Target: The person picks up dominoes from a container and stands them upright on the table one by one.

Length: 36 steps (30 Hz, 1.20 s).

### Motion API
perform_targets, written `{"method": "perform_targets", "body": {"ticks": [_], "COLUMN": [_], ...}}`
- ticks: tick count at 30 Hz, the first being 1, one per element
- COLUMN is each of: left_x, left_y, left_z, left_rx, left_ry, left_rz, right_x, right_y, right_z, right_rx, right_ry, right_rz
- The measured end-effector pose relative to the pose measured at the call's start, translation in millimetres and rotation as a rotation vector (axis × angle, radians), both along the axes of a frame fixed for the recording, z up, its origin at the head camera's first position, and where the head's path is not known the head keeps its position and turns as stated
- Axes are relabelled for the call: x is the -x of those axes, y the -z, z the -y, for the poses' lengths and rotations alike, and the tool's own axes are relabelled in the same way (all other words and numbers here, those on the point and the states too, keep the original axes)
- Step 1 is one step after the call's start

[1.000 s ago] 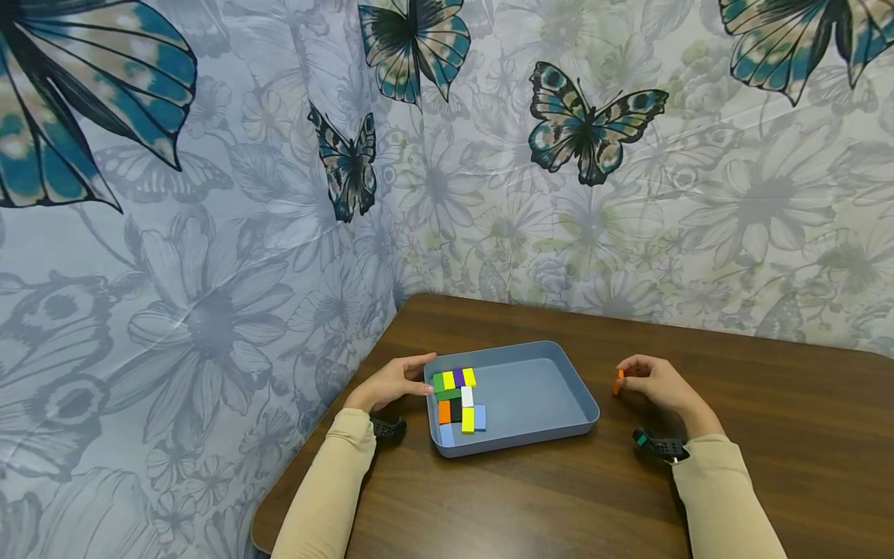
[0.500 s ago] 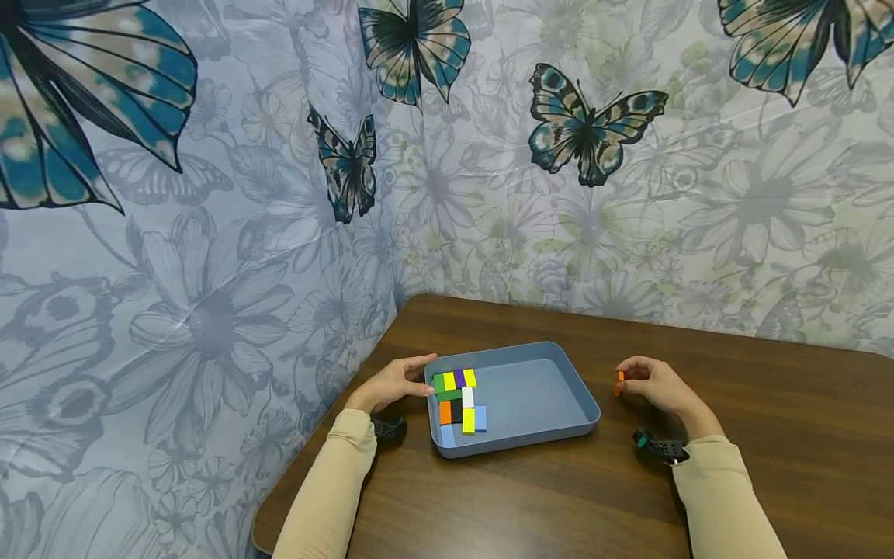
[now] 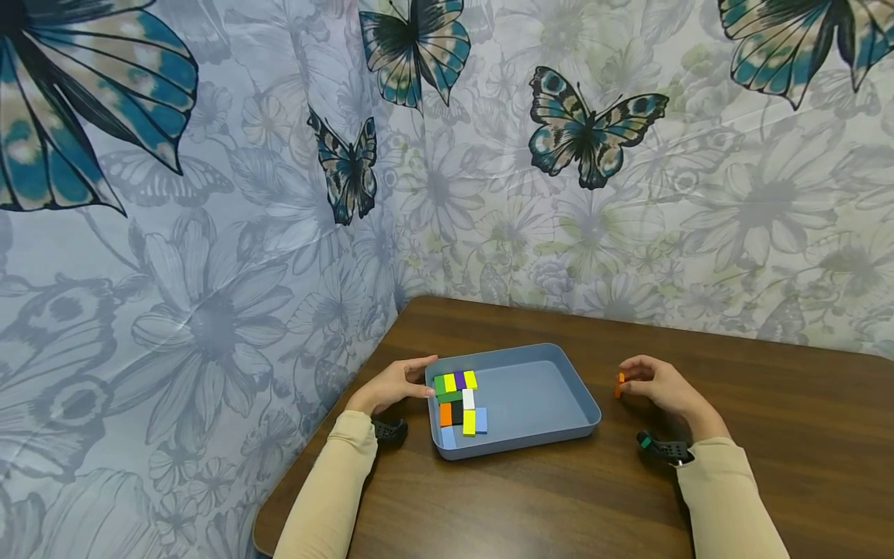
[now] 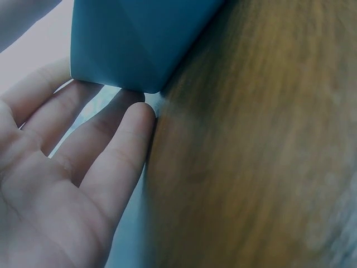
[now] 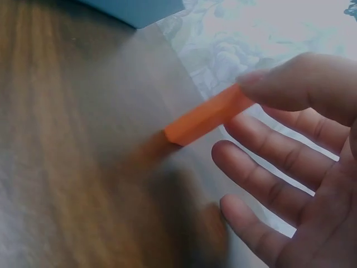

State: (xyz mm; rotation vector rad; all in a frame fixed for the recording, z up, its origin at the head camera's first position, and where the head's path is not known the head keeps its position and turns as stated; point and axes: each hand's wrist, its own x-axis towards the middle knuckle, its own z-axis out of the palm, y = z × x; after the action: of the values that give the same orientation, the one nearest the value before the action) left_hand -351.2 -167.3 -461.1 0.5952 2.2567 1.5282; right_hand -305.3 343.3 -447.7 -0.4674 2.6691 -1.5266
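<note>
A grey-blue tray lies on the table, with several flat coloured dominoes packed at its left end. My left hand holds the tray's left end. The thumb lies at the rim, and in the left wrist view the fingertips touch the outer wall of the tray. To the right of the tray, my right hand pinches an orange domino by its upper end. In the right wrist view the orange domino stands upright with its lower end at the tabletop; the other fingers are spread loosely.
The brown wooden table has its left edge beside my left forearm. Behind it hangs a butterfly-patterned cloth. Black bands are on both wrists, the right band carrying a green mark.
Almost nothing differs. The right hand with the orange domino has shifted very slightly to the right; the tray and left hand keep their places.
</note>
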Motion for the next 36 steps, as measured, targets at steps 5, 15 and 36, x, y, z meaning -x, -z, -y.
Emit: {"method": "perform_targets", "body": {"ticks": [5,15,36], "left_x": [-1.1,-0.5,0.5], "left_y": [-0.9,-1.5,-0.4], "left_z": [1.4,3.0,4.0], "left_rx": [-0.002,-0.007,-0.008], "left_ry": [0.015,0.029,0.032], "left_rz": [-0.004,-0.006,0.010], "right_x": [-3.6,-10.0,-9.2], "right_y": [-6.4,-29.5,-73.8], "right_z": [-2.0,3.0,66.2], "right_rx": [0.009,-0.039,-0.105], "right_ry": [0.000,-0.005,-0.122], "right_rz": [-0.023,-0.082,-0.080]}}
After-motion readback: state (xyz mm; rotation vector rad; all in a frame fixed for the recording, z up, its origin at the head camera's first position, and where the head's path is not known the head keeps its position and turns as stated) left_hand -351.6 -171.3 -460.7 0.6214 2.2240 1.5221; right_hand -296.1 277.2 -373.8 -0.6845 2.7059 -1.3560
